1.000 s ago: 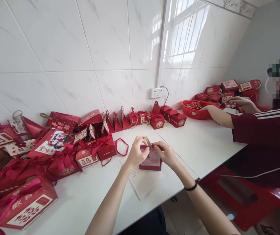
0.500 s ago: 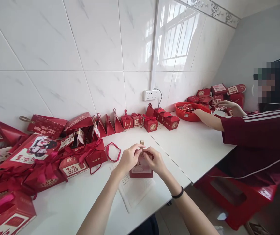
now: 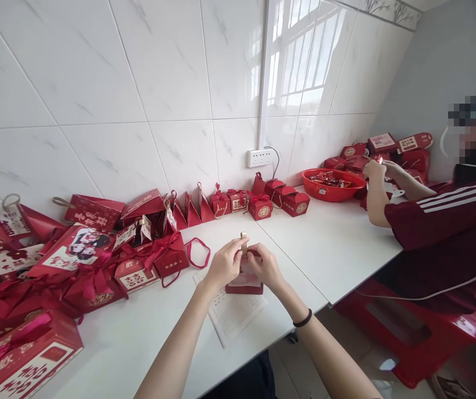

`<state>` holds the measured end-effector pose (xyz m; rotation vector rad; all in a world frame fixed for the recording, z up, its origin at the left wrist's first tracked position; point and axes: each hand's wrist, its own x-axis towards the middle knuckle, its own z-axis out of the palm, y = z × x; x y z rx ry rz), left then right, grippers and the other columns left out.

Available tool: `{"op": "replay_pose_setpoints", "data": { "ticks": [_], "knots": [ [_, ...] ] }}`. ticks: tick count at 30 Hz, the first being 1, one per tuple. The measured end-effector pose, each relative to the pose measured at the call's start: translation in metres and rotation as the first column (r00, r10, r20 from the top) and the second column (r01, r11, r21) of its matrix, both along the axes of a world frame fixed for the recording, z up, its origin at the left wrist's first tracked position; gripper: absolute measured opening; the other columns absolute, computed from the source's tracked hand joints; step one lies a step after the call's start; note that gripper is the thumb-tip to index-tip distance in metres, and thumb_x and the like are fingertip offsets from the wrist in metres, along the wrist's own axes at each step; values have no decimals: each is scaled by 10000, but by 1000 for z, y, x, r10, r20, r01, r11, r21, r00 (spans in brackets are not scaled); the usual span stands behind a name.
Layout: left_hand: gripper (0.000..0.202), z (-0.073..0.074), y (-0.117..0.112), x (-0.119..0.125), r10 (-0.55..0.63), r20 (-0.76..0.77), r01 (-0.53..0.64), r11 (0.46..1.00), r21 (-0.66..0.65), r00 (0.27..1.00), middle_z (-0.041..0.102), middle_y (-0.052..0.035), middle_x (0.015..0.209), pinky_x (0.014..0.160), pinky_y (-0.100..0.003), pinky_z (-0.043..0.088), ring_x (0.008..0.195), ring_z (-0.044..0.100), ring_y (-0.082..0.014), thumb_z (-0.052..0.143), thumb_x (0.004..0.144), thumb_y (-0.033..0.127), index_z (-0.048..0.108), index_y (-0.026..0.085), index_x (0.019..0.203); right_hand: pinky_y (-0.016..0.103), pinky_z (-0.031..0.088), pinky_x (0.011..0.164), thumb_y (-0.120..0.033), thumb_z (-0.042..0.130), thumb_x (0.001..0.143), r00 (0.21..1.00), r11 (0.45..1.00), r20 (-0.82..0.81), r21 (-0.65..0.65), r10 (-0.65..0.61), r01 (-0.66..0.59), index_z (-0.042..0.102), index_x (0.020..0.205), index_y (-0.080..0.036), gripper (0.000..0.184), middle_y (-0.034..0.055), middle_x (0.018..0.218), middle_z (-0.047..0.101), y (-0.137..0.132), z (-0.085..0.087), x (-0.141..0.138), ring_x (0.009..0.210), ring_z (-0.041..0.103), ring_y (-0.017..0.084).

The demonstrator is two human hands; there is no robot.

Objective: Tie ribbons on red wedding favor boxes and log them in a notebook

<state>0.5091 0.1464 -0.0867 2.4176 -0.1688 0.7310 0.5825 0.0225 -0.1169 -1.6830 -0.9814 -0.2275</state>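
A small red gift box with a pale pink printed front stands upright on a sheet of paper with writing on it. From the box's top rises a gold ribbon loop. My left hand is closed at the top left of the box, fingertips at the base of the loop. Opposite it, my right hand pinches the box's upper right edge, a black band round that wrist. The fingers hide most of the box's top.
Many red gift boxes with ribbons are heaped at the left and along the tiled wall. A red basin of wrapped sweets stands at the back right. Beside it sits a co-worker in a maroon top. A wall socket is behind.
The view has turned slightly left. My hands stay at the top of the box. The co-worker's hand has left the basin and now holds a small item near the other hand.
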Motion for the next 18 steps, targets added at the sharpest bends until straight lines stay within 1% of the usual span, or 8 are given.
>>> {"op": "replay_pose_setpoints", "data": {
  "ticks": [3,5,6,7,10,12,15,18],
  "knots": [
    [418,2,3,-7,11,1,-11,983,-182,1000,521,-80,1253,928,-361,431,1121,511,-188,409,843,199,412,230,1260,278,480,637,-235,414,825,1000,1000,0,10,15,-15,564,815,-180,160,49,764,608,-3,5,-2,711,589,162],
    [495,4,5,-19,62,4,-57,940,-337,998,444,-99,1335,983,-397,380,1210,435,-209,455,829,252,336,223,1308,270,484,615,-253,426,826,999,999,-34,32,23,-22,572,818,-179,164,50,768,613,-8,13,-4,704,593,161],
    [514,6,5,-28,67,-31,-74,915,-397,997,426,-107,1350,994,-409,364,1235,409,-222,470,824,275,325,216,1313,268,487,610,-264,435,825,998,998,-65,52,24,-21,576,830,-180,164,51,783,621,-12,19,-7,706,598,162],
    [510,8,4,-37,40,-95,-78,894,-441,995,431,-112,1346,994,-411,362,1240,403,-234,480,821,292,339,207,1304,268,492,612,-277,448,823,994,997,-104,75,24,-16,580,853,-181,166,52,806,631,-16,27,-9,714,605,163],
    [441,18,-5,-66,-138,-312,-52,846,-530,940,527,-108,1245,901,-359,439,1116,513,-240,516,816,321,441,182,1227,281,505,668,-307,496,814,974,992,-223,129,31,-2,584,943,-187,197,53,878,657,-31,54,-20,773,628,175],
    [408,28,-17,-81,-199,-362,-50,817,-575,911,566,-92,1185,830,-325,469,1020,559,-224,523,822,334,472,180,1196,283,506,685,-314,511,813,964,992,-262,128,42,-9,592,970,-192,215,50,884,666,-41,72,-29,786,633,179],
    [412,41,-34,-95,-176,-343,-79,785,-614,923,560,-71,1188,793,-302,469,950,568,-199,508,839,358,453,204,1217,266,500,653,-309,480,835,966,993,-255,117,48,-19,612,952,-195,210,46,885,665,-52,93,-41,771,622,167],
    [409,50,-45,-103,-146,-319,-93,774,-626,936,558,-63,1188,823,-304,446,946,558,-195,507,841,373,459,219,1216,244,484,618,-303,468,846,963,992,-265,126,48,-14,615,955,-197,212,36,872,658,-59,101,-48,746,605,152]
  ]
}}
